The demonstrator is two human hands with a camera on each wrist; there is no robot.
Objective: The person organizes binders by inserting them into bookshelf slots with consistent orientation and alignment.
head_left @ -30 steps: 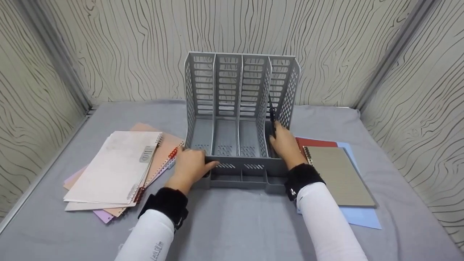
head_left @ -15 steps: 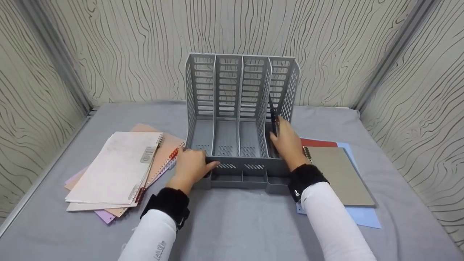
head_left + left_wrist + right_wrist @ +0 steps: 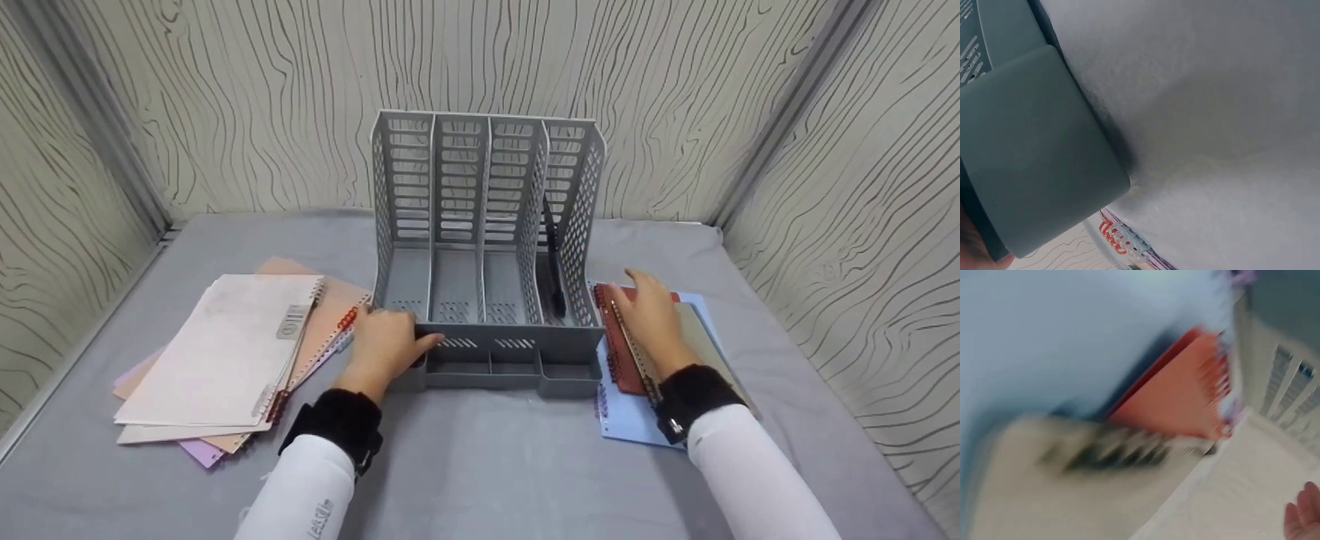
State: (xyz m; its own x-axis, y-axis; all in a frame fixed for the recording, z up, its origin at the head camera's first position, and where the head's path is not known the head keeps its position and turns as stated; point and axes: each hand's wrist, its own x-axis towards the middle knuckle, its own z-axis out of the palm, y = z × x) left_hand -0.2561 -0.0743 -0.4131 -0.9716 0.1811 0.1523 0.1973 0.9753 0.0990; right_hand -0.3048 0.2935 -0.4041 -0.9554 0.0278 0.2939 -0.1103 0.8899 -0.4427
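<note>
My left hand (image 3: 384,341) grips the front left corner of a grey desk file organizer (image 3: 559,343), thumb along its front edge; the left wrist view shows that corner (image 3: 1044,152) close up. A black spiral-bound notebook (image 3: 553,262), seen edge-on, leans in the organizer's rightmost slot. My right hand (image 3: 654,319) is over a tan spiral notebook (image 3: 701,330), fingers spread and holding nothing. Beneath the tan notebook lie a red notebook (image 3: 615,349) and a blue one (image 3: 630,420). The right wrist view, blurred, has the fingertips (image 3: 1302,512) apart from the tan notebook (image 3: 1072,506).
Left of the organizer lies a fanned pile of spiral notebooks, a white one (image 3: 225,345) on top, peach (image 3: 289,267) and lilac (image 3: 201,453) ones under it. Patterned panels (image 3: 300,97) stand around the grey cloth-covered table (image 3: 480,465).
My right hand has let go of the black notebook in the rightmost slot and moved right over the tan notebook. My left hand stays on the organizer's corner.
</note>
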